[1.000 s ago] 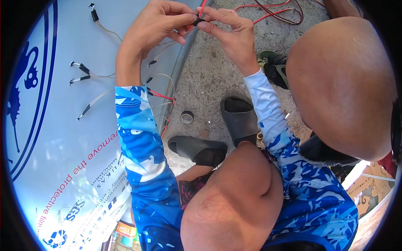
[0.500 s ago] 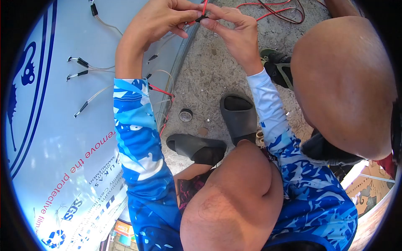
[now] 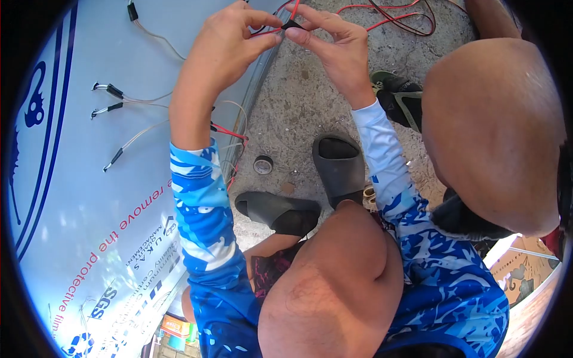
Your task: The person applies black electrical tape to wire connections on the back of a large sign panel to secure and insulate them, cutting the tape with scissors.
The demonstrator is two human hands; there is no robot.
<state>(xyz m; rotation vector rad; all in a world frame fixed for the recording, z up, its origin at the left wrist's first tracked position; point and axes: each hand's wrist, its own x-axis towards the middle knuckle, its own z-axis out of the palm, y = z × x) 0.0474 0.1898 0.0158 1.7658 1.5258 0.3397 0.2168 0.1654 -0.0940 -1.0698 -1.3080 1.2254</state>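
Note:
My left hand (image 3: 230, 45) pinches a red wire (image 3: 268, 31) between thumb and fingers, close to the edge of the white panel (image 3: 149, 71). Facing it, my right hand (image 3: 334, 37) holds a short piece of black tape (image 3: 290, 24) at the wires with thumb and fingertips. The tape appears folded around the wire, but the fingers partly hide the join. Another red strand rises between my right fingertips.
Several taped wire ends, such as this one (image 3: 113, 160), lie on the panel. A roll of black tape (image 3: 263, 164) sits on the concrete floor (image 3: 286, 107) near my black slides (image 3: 340, 167). Another person (image 3: 489, 131) is close on the right. Loose red-black cable (image 3: 412, 15) lies beyond.
My left hand has drawn back slightly from the join, its fingers now farther from my right hand's. More of the black tape shows. My right hand stays nearly in place.

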